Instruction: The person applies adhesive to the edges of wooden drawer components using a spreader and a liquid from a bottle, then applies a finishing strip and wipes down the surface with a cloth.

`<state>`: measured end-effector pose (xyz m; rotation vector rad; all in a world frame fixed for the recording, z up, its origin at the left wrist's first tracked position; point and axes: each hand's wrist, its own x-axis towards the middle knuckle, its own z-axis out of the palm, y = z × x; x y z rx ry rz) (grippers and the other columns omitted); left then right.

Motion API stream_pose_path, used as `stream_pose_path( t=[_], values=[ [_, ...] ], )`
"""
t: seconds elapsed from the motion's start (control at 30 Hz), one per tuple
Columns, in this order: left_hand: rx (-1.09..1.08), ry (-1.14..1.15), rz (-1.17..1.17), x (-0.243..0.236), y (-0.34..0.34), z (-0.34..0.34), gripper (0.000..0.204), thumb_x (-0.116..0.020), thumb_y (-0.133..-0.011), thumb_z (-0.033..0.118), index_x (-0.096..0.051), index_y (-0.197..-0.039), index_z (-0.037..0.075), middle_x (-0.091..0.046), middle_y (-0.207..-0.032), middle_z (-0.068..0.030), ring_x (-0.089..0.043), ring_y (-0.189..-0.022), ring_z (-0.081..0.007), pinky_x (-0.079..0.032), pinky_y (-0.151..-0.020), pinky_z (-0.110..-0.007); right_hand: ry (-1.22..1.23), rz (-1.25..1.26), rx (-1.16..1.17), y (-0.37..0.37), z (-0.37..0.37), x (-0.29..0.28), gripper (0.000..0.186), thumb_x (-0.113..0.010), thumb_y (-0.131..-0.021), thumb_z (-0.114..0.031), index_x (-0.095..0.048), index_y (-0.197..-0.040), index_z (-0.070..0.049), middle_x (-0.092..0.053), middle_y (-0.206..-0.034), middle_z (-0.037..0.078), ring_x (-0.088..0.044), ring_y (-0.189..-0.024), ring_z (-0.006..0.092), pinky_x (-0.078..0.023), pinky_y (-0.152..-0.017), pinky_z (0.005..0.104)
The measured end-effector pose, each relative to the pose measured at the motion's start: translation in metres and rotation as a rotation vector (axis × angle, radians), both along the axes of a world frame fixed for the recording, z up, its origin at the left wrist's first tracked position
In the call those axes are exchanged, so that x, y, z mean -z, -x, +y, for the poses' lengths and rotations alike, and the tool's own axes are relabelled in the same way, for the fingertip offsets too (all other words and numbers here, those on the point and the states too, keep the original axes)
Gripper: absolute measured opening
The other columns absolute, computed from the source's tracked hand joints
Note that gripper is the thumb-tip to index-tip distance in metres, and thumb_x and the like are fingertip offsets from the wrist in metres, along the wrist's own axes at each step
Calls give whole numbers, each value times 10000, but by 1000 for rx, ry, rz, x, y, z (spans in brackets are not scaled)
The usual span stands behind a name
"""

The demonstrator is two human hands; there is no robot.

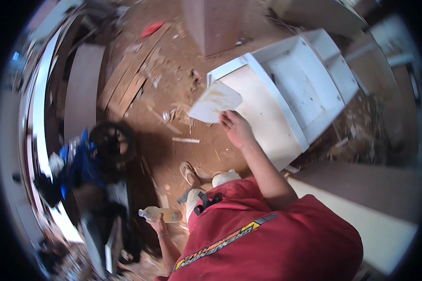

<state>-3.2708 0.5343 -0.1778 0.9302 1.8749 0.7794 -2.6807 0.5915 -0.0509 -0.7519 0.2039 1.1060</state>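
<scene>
My left hand (159,225) is closed round a clear plastic bottle (151,213) of pale yellowish liquid, tilted nearly on its side by my hip. Out in front, my right hand (237,129) pinches the edge of a thin white sheet (206,108) with rounded corners. Yellowish-brown smears mark its upper face. The sheet is held over the near left corner of a white wooden cabinet (262,110) lying on the ground; whether they touch I cannot tell.
A blue and black motorcycle (86,164) stands at my left. Wooden planks (126,91) and scraps lie on the brown dirt floor. A brown box-like panel (213,28) stands ahead, and a large pale board (361,220) is at my right. My sandalled foot (188,172) shows below.
</scene>
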Motion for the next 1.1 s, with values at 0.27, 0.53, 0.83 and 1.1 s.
stream_pose_path(
  t=[0.27, 0.53, 0.83, 1.1],
  values=[
    [549, -132, -13, 5, -105, 259, 856, -776, -693, -28, -362, -1435, 69, -547, -1344, -134, -575, -1245, -288, -487, -1085, -410, 178, -37, 492, -69, -116, 3, 89, -726, -1009, -197, -639, -993, -188, -570, -824, -74, -526, -746, 52, -446, -740, 238],
    [899, -81, -118, 8, -320, 381, 1015, -860, -734, 49, -276, -1563, 60, -502, -1451, -145, -519, -1341, -294, -402, -1164, -397, 65, -149, 604, -185, -105, 76, 204, -605, -1044, -109, -608, -1248, -87, -663, -1280, 41, -617, -1236, 176, -471, -1119, 375],
    [1221, 139, -121, -71, -617, 394, 943, -847, -803, 82, -279, -1554, 28, -519, -1429, -146, -540, -1318, -266, -476, -1106, -397, 648, -270, 322, -383, -12, 170, 658, -728, -941, -353, -480, -1432, 7, -619, -1314, 134, -591, -1232, 233, -459, -1084, 410],
    [1290, 225, -258, 16, -735, 406, 911, -856, -753, 149, -341, -1498, 53, -494, -1390, -143, -539, -1282, -287, -485, -1079, -403, 1213, -1297, -64, -579, 134, 270, 864, -906, -742, -334, -455, -1402, -9, -611, -1317, 246, -585, -1260, 411, -485, -1062, 487]
  ],
)
